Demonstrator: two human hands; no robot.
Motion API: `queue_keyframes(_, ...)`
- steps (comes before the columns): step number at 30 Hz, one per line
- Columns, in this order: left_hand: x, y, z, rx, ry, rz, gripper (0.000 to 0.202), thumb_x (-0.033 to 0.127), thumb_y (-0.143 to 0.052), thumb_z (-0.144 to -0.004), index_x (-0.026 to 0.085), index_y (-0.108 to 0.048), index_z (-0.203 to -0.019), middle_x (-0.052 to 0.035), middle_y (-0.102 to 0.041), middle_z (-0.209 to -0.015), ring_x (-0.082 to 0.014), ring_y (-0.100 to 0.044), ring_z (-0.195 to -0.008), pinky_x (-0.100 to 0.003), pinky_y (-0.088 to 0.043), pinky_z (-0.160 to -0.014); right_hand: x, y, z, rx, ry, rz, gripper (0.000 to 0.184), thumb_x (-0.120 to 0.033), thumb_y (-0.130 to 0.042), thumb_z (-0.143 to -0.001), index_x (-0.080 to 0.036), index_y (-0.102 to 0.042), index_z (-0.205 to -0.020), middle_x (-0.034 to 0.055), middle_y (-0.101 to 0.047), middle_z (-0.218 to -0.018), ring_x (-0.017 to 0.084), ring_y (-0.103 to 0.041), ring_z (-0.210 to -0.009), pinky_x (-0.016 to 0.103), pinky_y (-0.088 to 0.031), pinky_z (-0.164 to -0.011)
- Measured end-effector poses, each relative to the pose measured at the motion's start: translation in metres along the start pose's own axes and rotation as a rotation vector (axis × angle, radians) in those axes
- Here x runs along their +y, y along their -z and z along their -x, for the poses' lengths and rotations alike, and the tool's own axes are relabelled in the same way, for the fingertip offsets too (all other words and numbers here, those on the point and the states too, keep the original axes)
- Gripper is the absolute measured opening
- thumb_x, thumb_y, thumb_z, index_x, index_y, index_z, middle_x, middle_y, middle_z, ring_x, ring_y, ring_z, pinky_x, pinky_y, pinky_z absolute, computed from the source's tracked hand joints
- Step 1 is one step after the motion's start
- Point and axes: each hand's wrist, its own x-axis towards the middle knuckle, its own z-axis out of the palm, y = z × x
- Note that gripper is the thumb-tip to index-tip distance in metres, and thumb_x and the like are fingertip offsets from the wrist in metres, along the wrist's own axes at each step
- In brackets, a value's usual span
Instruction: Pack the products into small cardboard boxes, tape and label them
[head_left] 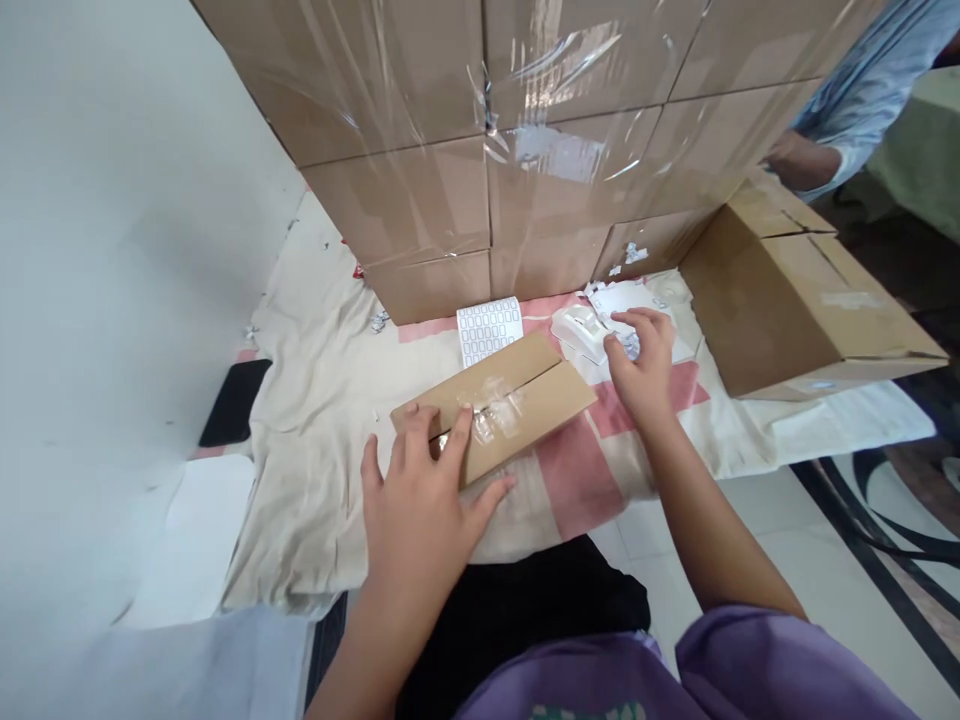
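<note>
A small flat cardboard box (517, 410) lies slantwise on the cloth, clear tape across its middle seam. My left hand (424, 490) rests on its near left part, fingers spread over the top and thumb along the near edge. Beyond the box's right end, my right hand (645, 365) hovers by a white rounded plastic object (581, 332), thumb and index finger apart; its exact kind is unclear. Crumpled white paper shows just behind the fingers. Behind the box lies a white sheet of printed labels (489, 328), its lower part covered by the box.
A tall stack of cardboard cartons (427, 200) wrapped in clear film rises at the back. On the right stands a larger open carton (780, 300), with another person's sleeve (874, 95) behind it. A black phone-like slab (235, 403) lies left, near the wall.
</note>
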Motion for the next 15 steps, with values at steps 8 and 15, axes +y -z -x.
queue_keyframes(8,-0.072,-0.001,0.0,-0.105,-0.092,-0.022,0.058,0.043,-0.057,-0.097,0.038,-0.046,-0.153,-0.0064,-0.045,-0.161,-0.0366,-0.05,-0.143,-0.055,-0.051,-0.105,0.071,-0.02,-0.045,-0.299,-0.212,0.043,0.043,-0.046,-0.038,-0.097,-0.023,-0.063,-0.071,0.011,-0.066,-0.091,0.03,-0.055,-0.111,0.053,-0.036,-0.109)
queue_keyframes(15,-0.134,0.024,-0.001,-0.184,0.136,-0.06,0.071,0.053,-0.054,-0.09,0.071,-0.022,-0.15,0.0293,-0.019,-0.163,-0.0446,-0.039,-0.149,-0.076,-0.049,-0.1,0.061,-0.018,-0.04,-0.27,-0.394,0.033,0.044,-0.048,-0.043,-0.095,-0.023,-0.065,-0.067,0.011,-0.063,-0.117,0.035,-0.045,-0.121,0.062,-0.027,-0.113)
